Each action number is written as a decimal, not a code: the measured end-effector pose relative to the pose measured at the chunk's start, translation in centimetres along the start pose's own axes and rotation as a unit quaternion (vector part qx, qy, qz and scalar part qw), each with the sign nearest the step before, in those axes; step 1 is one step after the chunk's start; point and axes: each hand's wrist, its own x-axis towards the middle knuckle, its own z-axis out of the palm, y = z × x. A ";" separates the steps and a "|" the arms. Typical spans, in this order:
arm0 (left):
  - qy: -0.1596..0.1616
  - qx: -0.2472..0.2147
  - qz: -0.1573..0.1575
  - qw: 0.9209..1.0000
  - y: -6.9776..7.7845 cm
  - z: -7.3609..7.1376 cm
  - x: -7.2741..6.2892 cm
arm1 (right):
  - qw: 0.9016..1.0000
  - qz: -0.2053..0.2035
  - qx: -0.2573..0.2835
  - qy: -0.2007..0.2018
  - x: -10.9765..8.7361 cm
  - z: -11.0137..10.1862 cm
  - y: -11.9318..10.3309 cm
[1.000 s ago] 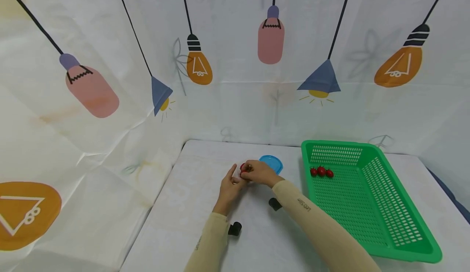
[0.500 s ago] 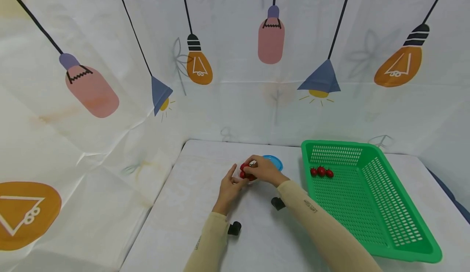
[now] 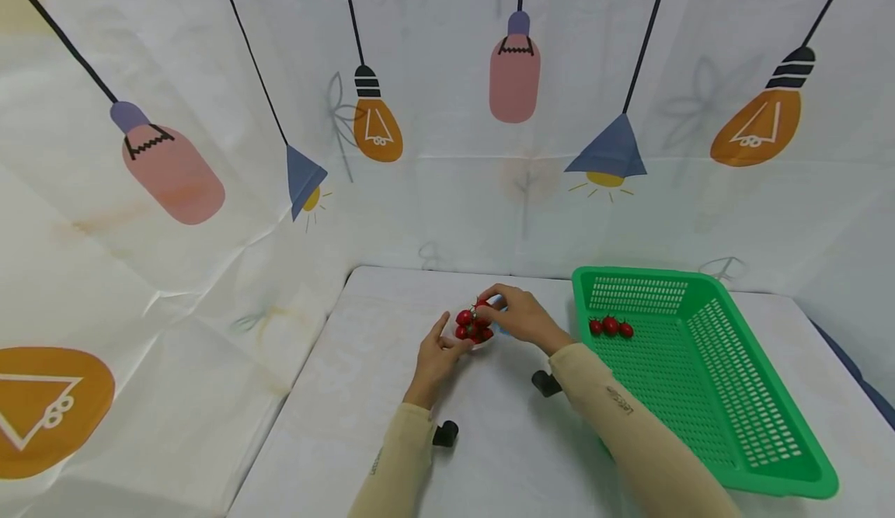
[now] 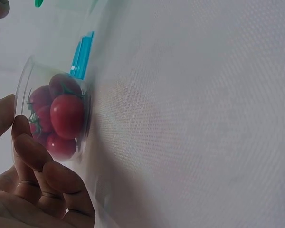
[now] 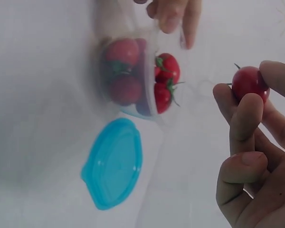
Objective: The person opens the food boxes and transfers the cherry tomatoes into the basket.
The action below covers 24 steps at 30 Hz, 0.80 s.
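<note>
A clear plastic container (image 4: 42, 68) full of red cherry tomatoes (image 4: 67, 117) stands on the white table. My left hand (image 3: 433, 361) holds it at the near left side, thumb and fingers around its rim in the left wrist view. Just above and to the right of the container, my right hand (image 3: 526, 318) pinches a single cherry tomato (image 5: 250, 84) between thumb and fingertips, its green stem pointing outward. A translucent blue lid (image 5: 115, 164) lies on the table behind the container, mostly covered by my right hand in the head view.
On the right stands a green perforated basket (image 3: 776, 481), with three cherry tomatoes (image 3: 611, 326) in its far left corner. A white sheet (image 3: 447, 192) printed with lamps rises behind the table.
My right hand has moved up and right from over the container, with a cherry tomato in its fingers. More tomatoes in the container now show. My left hand has stayed in place.
</note>
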 end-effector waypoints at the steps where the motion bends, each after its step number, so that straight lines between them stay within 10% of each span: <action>1: 0.000 0.000 -0.002 1.000 0.0 0.0 0.0 | 1.000 -0.003 -0.002 0.004 -0.2 -0.3 0.0; 24: -0.001 0.001 -0.012 1.000 -0.1 0.0 0.1 | 0.987 -0.042 0.037 0.153 -4.0 -6.3 0.6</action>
